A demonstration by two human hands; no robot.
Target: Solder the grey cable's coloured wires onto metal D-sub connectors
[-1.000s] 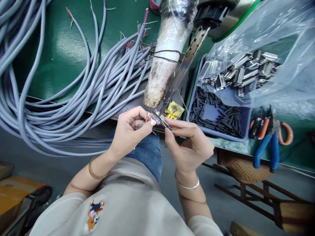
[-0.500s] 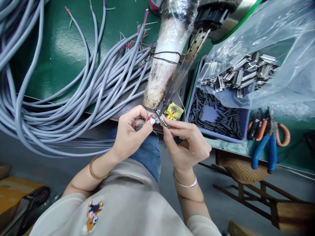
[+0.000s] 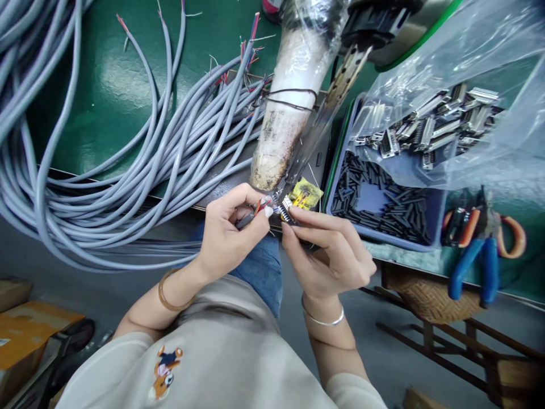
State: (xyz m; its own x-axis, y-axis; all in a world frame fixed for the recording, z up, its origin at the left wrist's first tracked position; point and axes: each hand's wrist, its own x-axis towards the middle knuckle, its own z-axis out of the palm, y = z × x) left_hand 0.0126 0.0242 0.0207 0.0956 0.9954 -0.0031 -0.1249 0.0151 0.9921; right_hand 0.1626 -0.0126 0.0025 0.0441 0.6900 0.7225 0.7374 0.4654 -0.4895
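My left hand [image 3: 225, 233] is closed in a pinch on the stripped end of a grey cable [image 3: 244, 221], whose thin coloured wires [image 3: 260, 205] fan out past the thumb. Between the thumb and fingers of my right hand [image 3: 334, 247] is a small metal multi-pin connector [image 3: 285, 212]. The wire ends meet the connector's pin side; whether each wire is joined cannot be made out. Just above them a soldering iron [image 3: 313, 130] points down, its tip close to the wires and connector. Behind the connector lies a yellow sponge [image 3: 310, 194] with dark stains.
Many grey cables [image 3: 170, 147] cover the left of the green table [image 3: 114, 74]. To the right, a blue bin [image 3: 385, 243] holds black sleeves and a plastic bag of metal connectors [image 3: 434, 122]. Pliers [image 3: 474, 261] lie at the edge. A plastic-wrapped white tube [image 3: 283, 108] stands beside the iron.
The connector has turned slightly in my right fingers, and the wires have shifted up toward the iron's tip. Both hands keep their grips. The whole view has slid a little.
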